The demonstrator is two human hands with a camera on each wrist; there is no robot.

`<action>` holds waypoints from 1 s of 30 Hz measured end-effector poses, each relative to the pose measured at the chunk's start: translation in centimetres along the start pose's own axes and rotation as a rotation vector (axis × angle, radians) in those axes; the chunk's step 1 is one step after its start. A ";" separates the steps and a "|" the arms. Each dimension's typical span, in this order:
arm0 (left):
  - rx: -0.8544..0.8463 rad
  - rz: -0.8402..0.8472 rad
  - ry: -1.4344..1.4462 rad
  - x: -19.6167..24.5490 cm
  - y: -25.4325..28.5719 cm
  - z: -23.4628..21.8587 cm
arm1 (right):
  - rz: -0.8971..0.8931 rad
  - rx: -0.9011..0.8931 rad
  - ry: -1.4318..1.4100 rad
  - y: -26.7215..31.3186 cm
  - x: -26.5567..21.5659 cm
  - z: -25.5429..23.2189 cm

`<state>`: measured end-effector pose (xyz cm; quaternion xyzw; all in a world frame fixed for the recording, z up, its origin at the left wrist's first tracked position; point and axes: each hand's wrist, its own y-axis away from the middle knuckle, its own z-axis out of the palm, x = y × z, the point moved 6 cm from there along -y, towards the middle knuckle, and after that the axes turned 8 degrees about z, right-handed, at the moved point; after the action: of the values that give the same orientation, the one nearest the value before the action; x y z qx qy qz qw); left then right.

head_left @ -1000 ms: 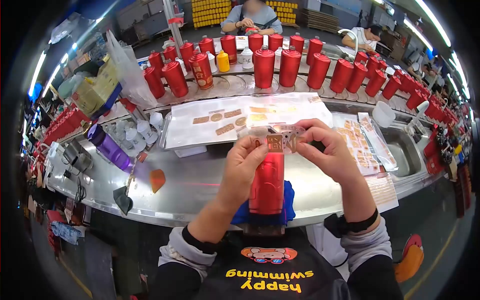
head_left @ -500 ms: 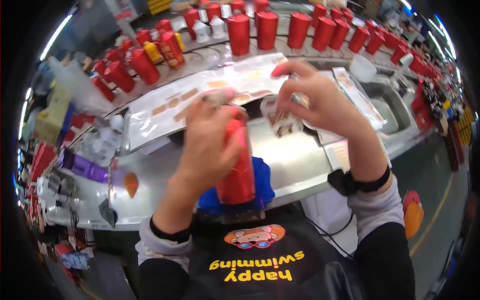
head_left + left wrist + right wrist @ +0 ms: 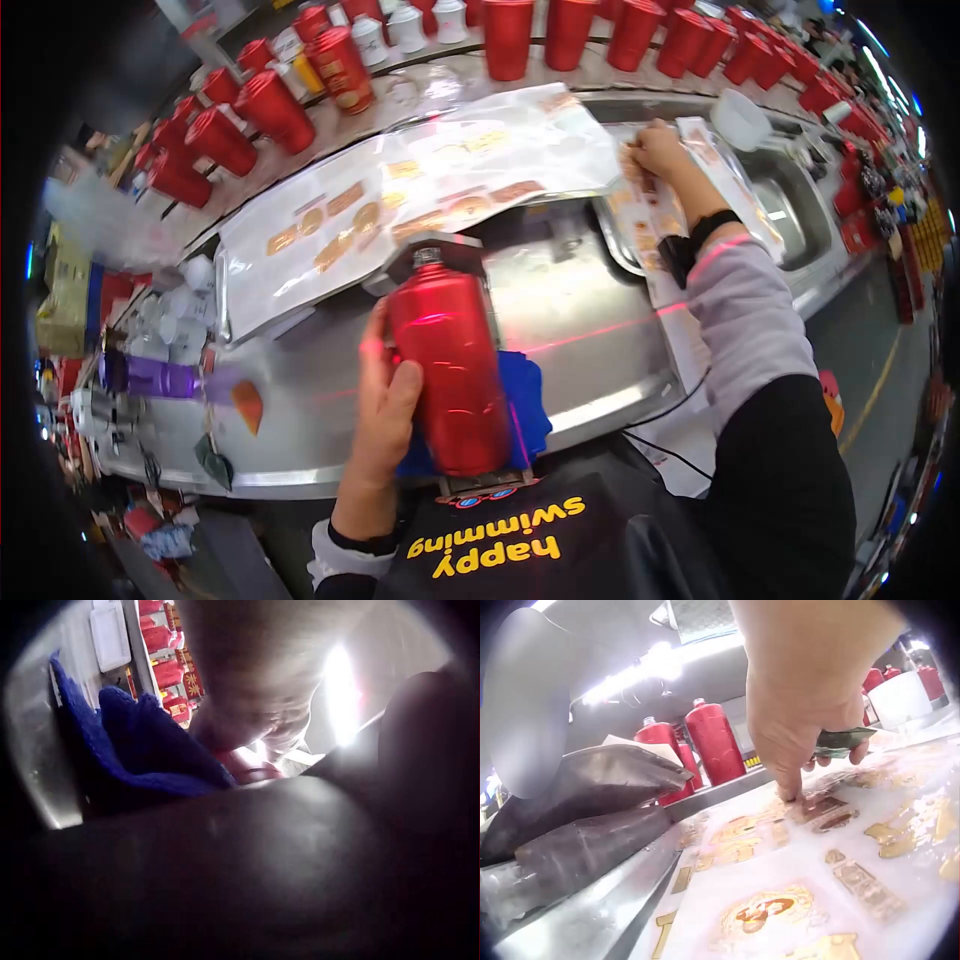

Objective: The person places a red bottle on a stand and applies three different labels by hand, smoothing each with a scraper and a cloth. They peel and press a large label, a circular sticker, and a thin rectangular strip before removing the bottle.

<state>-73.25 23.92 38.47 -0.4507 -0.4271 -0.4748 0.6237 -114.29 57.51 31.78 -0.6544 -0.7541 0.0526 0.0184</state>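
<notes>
In the head view my left hand [image 3: 383, 420] grips the side of a red bottle [image 3: 450, 360], thumb on its near face. The bottle leans over a blue cloth [image 3: 528, 395] at the counter's front edge. My right hand [image 3: 662, 152] reaches to a sheet of gold decals [image 3: 635, 225] on the right. In the right wrist view, a fingertip touches that sheet, while the other fingers curl round a thin, shiny film piece [image 3: 844, 741]. The left wrist view is mostly dark, with the blue cloth [image 3: 150, 750] beside the hand.
A white sheet with gold decals [image 3: 270, 305] lies on a tray behind the bottle. Red bottles [image 3: 510, 40] line the back ledge. A white tub [image 3: 740, 120] stands near the sink [image 3: 790, 210]. At the left are a purple bottle [image 3: 160, 378] and an orange scraper-like piece [image 3: 247, 405].
My right hand has moved from above the red bottle, with the film piece, out to the decal sheet on the right. My left hand has left the bottle's top and now grips its side.
</notes>
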 end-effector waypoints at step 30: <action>0.011 0.147 -0.030 -0.5 0.2 0.4 | -0.567 -0.185 -1.225 27.1 -24.9 -14.2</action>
<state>-73.18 24.46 38.05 -0.4846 -0.4047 -0.4187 0.6527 -82.68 37.41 44.07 -0.2826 -0.7721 0.3422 -0.4548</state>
